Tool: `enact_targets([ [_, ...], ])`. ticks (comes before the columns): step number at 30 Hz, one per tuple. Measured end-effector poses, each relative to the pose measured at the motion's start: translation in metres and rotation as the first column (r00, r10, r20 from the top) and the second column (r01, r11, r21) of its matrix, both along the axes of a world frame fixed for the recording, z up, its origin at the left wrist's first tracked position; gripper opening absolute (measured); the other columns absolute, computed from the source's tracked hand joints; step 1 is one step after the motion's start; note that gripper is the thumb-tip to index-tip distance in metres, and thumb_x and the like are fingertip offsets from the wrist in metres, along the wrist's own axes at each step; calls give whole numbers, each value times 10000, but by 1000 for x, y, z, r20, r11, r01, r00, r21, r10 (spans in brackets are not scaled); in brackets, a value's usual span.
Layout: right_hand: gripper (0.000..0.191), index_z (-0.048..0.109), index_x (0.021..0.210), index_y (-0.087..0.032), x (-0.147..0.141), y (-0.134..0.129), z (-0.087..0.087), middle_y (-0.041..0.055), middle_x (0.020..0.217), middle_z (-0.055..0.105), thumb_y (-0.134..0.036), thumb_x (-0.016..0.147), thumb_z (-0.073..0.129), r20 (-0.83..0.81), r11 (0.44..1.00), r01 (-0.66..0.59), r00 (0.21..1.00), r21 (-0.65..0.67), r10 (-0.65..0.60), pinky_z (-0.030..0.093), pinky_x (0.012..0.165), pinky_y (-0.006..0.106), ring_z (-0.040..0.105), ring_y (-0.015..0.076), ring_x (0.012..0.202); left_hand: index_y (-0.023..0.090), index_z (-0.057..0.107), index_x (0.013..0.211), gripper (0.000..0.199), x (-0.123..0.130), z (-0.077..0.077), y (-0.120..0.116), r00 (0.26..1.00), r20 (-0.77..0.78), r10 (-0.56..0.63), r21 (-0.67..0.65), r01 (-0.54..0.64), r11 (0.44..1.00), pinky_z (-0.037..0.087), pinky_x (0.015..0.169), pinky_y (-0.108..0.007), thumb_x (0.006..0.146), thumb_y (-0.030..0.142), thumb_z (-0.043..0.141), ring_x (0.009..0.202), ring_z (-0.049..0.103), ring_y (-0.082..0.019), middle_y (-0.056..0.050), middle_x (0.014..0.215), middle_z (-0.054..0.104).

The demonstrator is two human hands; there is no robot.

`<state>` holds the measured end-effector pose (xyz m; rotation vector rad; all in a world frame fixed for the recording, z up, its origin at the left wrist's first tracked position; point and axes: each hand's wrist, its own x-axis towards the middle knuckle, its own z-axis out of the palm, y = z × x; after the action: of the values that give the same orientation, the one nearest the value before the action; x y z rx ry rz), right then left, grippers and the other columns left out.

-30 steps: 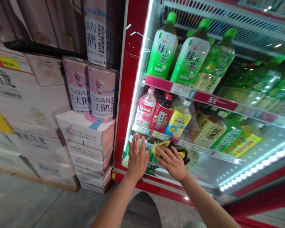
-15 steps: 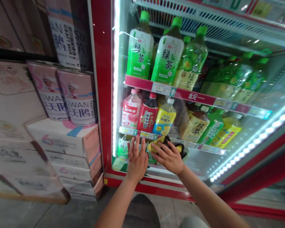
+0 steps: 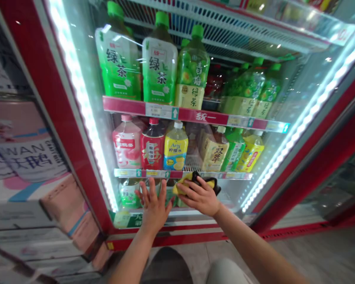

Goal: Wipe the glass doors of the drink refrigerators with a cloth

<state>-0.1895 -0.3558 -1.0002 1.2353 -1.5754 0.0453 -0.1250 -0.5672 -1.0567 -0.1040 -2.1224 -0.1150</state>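
My right hand (image 3: 199, 195) lies over a yellow and black cloth (image 3: 183, 183), its fingers bent across it, in front of the lower shelf edge of a lit drinks cooler. Dark folds of the cloth stick out beyond the fingers. To its left is my left hand (image 3: 155, 205), palm forward with fingers spread and nothing in it. Both hands seem to rest against the cooler's glass front, though the contact is hard to make out. Behind them, bottom-row bottles (image 3: 129, 194) are partly hidden. Just above stands a yellow and blue lemon drink bottle (image 3: 176, 148).
Large green tea bottles (image 3: 159, 65) line the upper shelf. A red bottle (image 3: 152, 146) and a pink peach bottle (image 3: 126, 144) share the middle shelf. Stacked cartons (image 3: 61, 201) and pink cans (image 3: 32, 138) stand left of the red cooler frame (image 3: 64, 130).
The view has shifted right and turned, so the cooler now sits more squarely ahead. My left hand's fingers are spread wider. The cloth is still under my right hand.
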Motion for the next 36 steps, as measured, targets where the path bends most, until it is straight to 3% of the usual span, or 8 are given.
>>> enact_targets([
  [4, 259, 713, 1174, -406, -16, 14, 28, -76, 1389, 671, -250, 989, 623, 13, 963, 120, 993, -240, -121, 204, 1297, 457, 485, 168, 1434, 196, 20, 1644, 1008, -3, 7, 7, 999, -33, 12, -13, -13, 1000, 77, 1202, -767, 910, 369, 689, 1563, -116, -462, -181, 1712, -154],
  [8, 303, 740, 1146, -342, -13, 29, -4, -1, 1406, 663, -147, 992, 566, 84, 818, 210, 977, -536, -196, 215, 1290, 442, 384, 193, 1509, 194, 62, 1646, 912, -7, 13, 17, 991, -124, -45, -62, 37, 997, 63, 1280, -618, 940, 300, 630, 1602, 7, -346, -134, 1735, -67],
  [11, 260, 750, 1116, -347, -8, 30, -19, -28, 1354, 698, -191, 996, 581, 63, 911, 149, 989, -385, -135, 185, 1303, 420, 418, 173, 1486, 299, 131, 1643, 913, -11, 12, 20, 991, -76, -107, -127, 96, 987, 34, 1292, -581, 910, 325, 675, 1604, -3, -333, -65, 1744, -41],
  [15, 252, 723, 1149, -414, -20, 55, 2, -87, 1346, 699, -248, 994, 614, 47, 974, 121, 992, -192, -114, 210, 1298, 425, 511, 148, 1411, 336, 159, 1636, 950, -17, 8, 17, 994, -60, -95, -129, 87, 988, -23, 1280, -600, 878, 408, 726, 1601, -34, -348, -58, 1744, -38],
  [21, 402, 685, 1248, -301, -32, 92, -23, 53, 1564, 508, -74, 992, 475, 194, 631, 297, 954, -717, -228, 343, 1227, 539, 396, 259, 1504, 336, 129, 1637, 1009, -19, 11, 18, 992, -62, -114, -119, 106, 987, -32, 1267, -641, 853, 412, 760, 1599, -55, -352, -56, 1743, -42],
  [28, 362, 734, 1151, -361, -43, 111, -16, 1, 1399, 656, -109, 994, 526, 181, 771, 258, 966, -583, -187, 371, 1226, 451, 472, 207, 1452, 275, 182, 1634, 930, -19, 13, 42, 983, -91, -159, -105, 150, 983, 38, 1303, -561, 883, 281, 730, 1599, 98, -311, -75, 1741, 58],
  [34, 474, 531, 1449, -301, -48, 135, -46, 109, 1603, 428, -118, 1030, 408, 294, 480, 350, 937, -804, -190, 415, 1178, 600, 347, 277, 1529, 303, 207, 1625, 826, -16, 15, 68, 957, -27, -288, -130, 282, 950, 85, 1312, -529, 934, 228, 654, 1601, 118, -263, -39, 1738, 92],
  [36, 517, 472, 1499, -290, -44, 129, -55, 123, 1635, 374, -100, 1023, 405, 333, 459, 378, 926, -804, -180, 398, 1183, 619, 290, 294, 1552, 311, 237, 1618, 780, -17, 14, 77, 940, -14, -341, -157, 335, 929, 76, 1314, -522, 948, 244, 630, 1599, 129, -250, -27, 1734, 123],
])
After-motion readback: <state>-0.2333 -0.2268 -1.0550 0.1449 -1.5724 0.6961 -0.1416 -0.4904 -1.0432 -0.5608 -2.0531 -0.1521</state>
